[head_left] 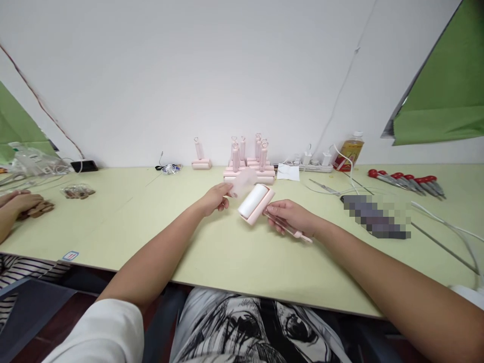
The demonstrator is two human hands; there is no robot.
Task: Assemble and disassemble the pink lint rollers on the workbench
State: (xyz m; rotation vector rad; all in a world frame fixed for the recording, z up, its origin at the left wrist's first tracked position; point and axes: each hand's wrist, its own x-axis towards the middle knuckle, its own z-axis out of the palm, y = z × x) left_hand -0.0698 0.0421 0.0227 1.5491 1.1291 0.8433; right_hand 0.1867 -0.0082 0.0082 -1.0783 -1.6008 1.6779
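My right hand is closed around the handle of a pink lint roller. The roller tilts above the table, its white roll facing up and to the left. Between the fingertips of my left hand is a thin, translucent pale pink piece; it is blurred, and I cannot tell whether it is a cover or a peeled sheet. This piece lies just above and left of the roller head. Behind it, several pink lint rollers stand with handles up, and one more lint roller stands apart on the left.
Along the wall run a power strip, a bottle and a white paper. Red-handled tools and cables lie at the right. At the far left another person's hands rest over small brown pieces.
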